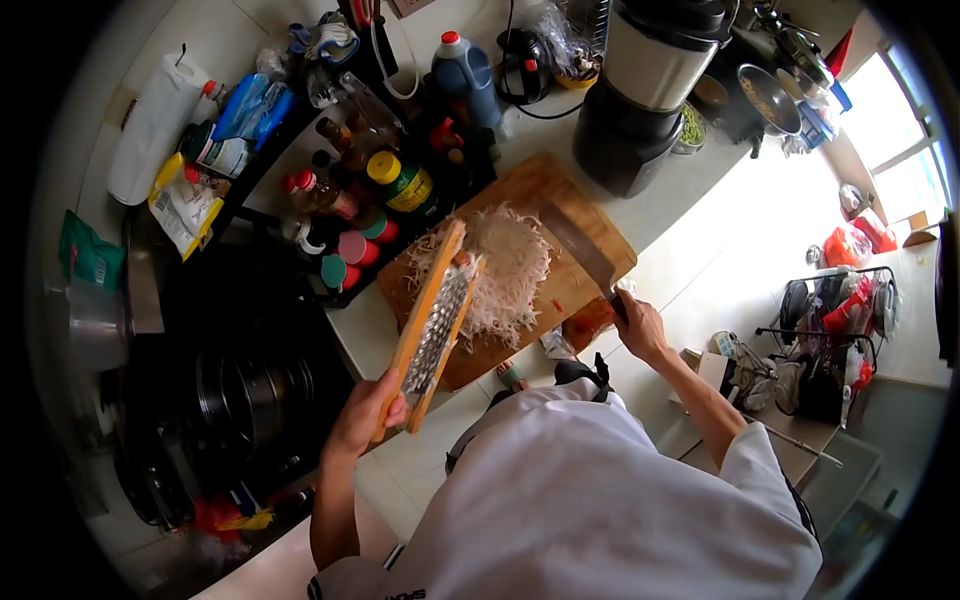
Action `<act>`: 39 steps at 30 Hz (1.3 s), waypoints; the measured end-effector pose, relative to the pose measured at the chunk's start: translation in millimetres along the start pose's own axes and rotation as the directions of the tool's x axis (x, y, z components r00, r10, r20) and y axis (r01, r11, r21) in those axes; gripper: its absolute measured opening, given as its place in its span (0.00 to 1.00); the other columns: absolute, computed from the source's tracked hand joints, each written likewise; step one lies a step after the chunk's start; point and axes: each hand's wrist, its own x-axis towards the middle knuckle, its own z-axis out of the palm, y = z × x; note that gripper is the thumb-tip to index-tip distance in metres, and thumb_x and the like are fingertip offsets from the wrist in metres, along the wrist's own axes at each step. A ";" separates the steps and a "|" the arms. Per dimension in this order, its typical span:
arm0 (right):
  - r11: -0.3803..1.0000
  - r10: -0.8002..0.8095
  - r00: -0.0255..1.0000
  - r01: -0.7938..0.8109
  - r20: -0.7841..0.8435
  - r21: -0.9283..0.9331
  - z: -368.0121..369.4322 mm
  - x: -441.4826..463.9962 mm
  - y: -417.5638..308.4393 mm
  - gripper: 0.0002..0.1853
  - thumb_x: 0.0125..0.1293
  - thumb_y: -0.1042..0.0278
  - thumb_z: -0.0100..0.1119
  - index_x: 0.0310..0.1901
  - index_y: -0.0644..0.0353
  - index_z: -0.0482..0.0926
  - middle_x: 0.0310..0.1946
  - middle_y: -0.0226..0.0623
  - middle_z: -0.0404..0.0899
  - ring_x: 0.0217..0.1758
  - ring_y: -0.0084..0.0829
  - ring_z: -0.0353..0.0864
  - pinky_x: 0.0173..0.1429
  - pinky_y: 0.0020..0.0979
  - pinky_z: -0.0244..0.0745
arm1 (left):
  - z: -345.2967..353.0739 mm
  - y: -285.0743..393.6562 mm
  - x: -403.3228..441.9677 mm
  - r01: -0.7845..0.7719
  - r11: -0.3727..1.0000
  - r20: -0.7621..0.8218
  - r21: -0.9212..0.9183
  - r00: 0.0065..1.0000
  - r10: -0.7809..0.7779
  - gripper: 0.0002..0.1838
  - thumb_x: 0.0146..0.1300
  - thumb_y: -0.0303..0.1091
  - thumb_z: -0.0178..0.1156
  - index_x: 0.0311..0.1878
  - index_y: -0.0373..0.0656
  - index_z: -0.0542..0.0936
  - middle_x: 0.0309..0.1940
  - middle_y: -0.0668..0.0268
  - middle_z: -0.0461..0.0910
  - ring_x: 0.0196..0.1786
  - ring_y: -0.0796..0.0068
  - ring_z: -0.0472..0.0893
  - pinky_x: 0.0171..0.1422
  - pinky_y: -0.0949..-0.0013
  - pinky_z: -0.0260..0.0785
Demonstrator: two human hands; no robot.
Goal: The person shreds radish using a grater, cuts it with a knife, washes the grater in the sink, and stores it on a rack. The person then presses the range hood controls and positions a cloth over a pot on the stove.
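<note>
Head view, left hand: The left hand [362, 414] is closed around the lower end of the grater [438, 325], fingers wrapped on its wooden frame. The grip is at the end, perhaps so that the fingers are away from the rough metal.
Grater: It is tilted above the near-left part of the cutting board [540, 178], beside and partly over the pale shreds [510, 270]. Some bits stick on its upper part.
Right hand: The right hand [643, 328] is curled around the handle of the knife [583, 245]. I cannot tell exactly how each finger presses.
Knife: Its blade reaches over the right part of the board, just beside the shreds; whether it touches the wood, I cannot tell.
Shreds: They lie in a loose heap on the board, which probably serves to keep them off the countertop [690, 240].
Seasoning jars: The bottles and jars [400, 185] stand beside the board, probably for easy reach.
</note>
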 end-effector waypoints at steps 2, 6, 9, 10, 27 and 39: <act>0.992 0.033 0.997 -0.024 -0.073 0.121 2.5 -10.5 -1.3 0.23 0.56 0.67 0.57 0.54 0.59 0.68 0.32 0.53 0.78 0.36 0.54 0.77 0.38 0.45 0.72 | 6.2 12.8 14.0 -0.031 0.983 0.029 0.184 0.999 0.026 0.28 0.71 0.52 0.41 0.20 0.41 0.69 0.13 0.73 0.62 0.19 0.83 0.62 0.26 0.78 0.54; 0.953 0.147 0.982 -0.110 -0.116 0.283 -10.0 -36.1 -17.1 0.23 0.56 0.68 0.58 0.54 0.62 0.68 0.30 0.54 0.78 0.34 0.55 0.77 0.37 0.45 0.71 | 36.5 63.5 42.7 -0.215 0.883 0.093 0.418 0.977 0.194 0.30 0.70 0.50 0.44 0.12 0.42 0.64 0.10 0.73 0.62 0.17 0.84 0.62 0.23 0.75 0.54; 0.936 0.193 0.970 -0.137 -0.147 0.324 -19.9 -54.5 -19.7 0.23 0.56 0.68 0.59 0.54 0.61 0.68 0.29 0.53 0.78 0.33 0.55 0.77 0.36 0.44 0.71 | 54.2 86.9 71.8 -0.318 0.797 0.178 0.514 0.948 0.263 0.32 0.68 0.53 0.45 0.11 0.41 0.66 0.08 0.73 0.63 0.15 0.83 0.63 0.22 0.75 0.54; 0.934 0.212 0.968 -0.161 -0.134 0.318 -20.1 -60.3 -17.8 0.23 0.56 0.68 0.59 0.54 0.61 0.68 0.29 0.53 0.78 0.33 0.55 0.77 0.36 0.44 0.71 | 60.5 94.8 80.5 -0.354 0.761 0.214 0.544 0.935 0.282 0.32 0.68 0.53 0.45 0.10 0.41 0.66 0.08 0.73 0.63 0.15 0.83 0.64 0.21 0.74 0.54; 0.841 0.273 0.957 -0.186 -0.102 0.509 -2.4 -98.9 -7.3 0.20 0.59 0.63 0.59 0.50 0.66 0.72 0.27 0.54 0.77 0.30 0.52 0.78 0.36 0.39 0.73 | 73.8 92.5 176.5 -0.062 0.770 0.106 0.635 0.994 -0.007 0.31 0.65 0.54 0.49 0.14 0.39 0.71 0.09 0.68 0.65 0.16 0.78 0.67 0.23 0.72 0.60; 0.723 0.373 0.928 -0.288 -0.005 0.628 10.0 -91.5 0.3 0.23 0.56 0.65 0.59 0.51 0.69 0.70 0.27 0.54 0.77 0.32 0.49 0.78 0.39 0.38 0.72 | 84.4 61.2 113.6 -0.261 -0.438 0.490 0.860 0.660 0.569 0.18 0.53 0.42 0.62 0.20 0.36 0.76 0.20 0.56 0.73 0.34 0.58 0.72 0.50 0.60 0.63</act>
